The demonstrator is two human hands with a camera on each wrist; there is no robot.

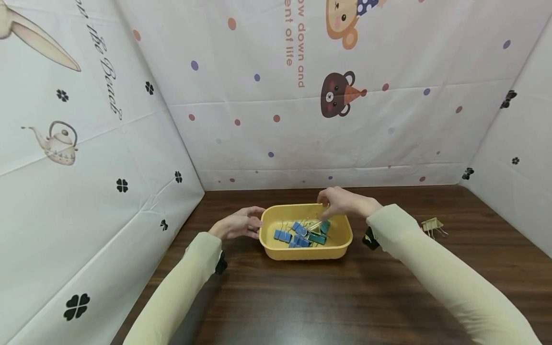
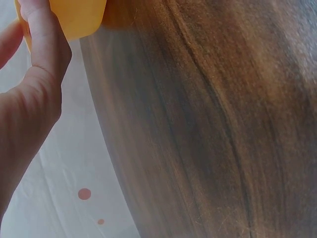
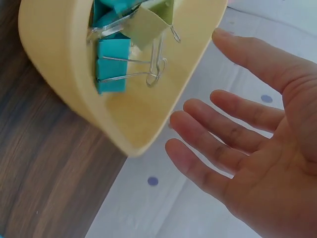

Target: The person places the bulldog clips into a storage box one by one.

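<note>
A yellow plastic basket stands on the dark wooden table, with several blue binder clips and green binder clips inside. At its left end, my left hand has its fingertips against the wall, fingers loosely bent. My right hand is over the back right of the rim. In the right wrist view its fingers are spread and relaxed beside the rim, holding nothing. A pale yellow binder clip, blurred, is among the teal ones in the basket.
Another pale yellow binder clip lies on the table to the right, beyond the right forearm. Printed white cloth walls the table at the back and on both sides.
</note>
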